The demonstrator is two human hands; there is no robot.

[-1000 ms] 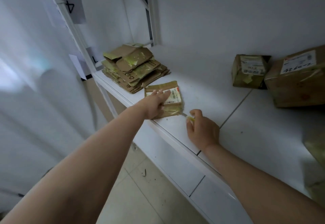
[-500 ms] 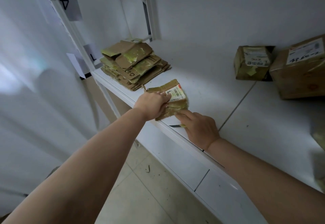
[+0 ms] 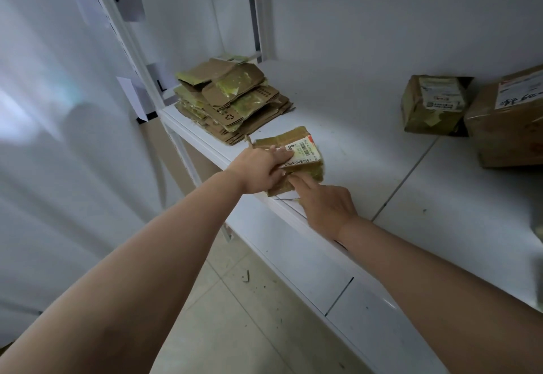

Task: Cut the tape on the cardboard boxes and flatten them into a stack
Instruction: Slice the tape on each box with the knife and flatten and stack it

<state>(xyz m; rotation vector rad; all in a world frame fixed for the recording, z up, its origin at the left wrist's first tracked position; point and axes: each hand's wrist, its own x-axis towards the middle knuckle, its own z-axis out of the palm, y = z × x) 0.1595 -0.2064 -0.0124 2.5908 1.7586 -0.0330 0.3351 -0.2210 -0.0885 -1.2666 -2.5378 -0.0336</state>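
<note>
A small, partly flattened cardboard box (image 3: 307,145) with a white barcode label and yellowish tape lies near the front edge of the white shelf (image 3: 367,138). My left hand (image 3: 261,169) presses on its top with straight fingers reaching over the label. From the near side, my right hand (image 3: 326,206) touches the box's near edge with its fingers extended. A thin pale object (image 3: 286,196), probably the cutter, lies on the shelf edge and is partly hidden under my right hand. A stack of flattened boxes (image 3: 232,100) sits at the shelf's left end.
Two taped boxes stand at the back right: a small one (image 3: 432,106) and a larger one (image 3: 511,121) with a handwritten label. White shelf posts (image 3: 138,59) rise at the left. Tiled floor (image 3: 235,315) with small scraps lies below.
My right hand no longer holds the yellow-handled cutter and has moved left onto the box's near edge. The box has turned slightly under my left hand.
</note>
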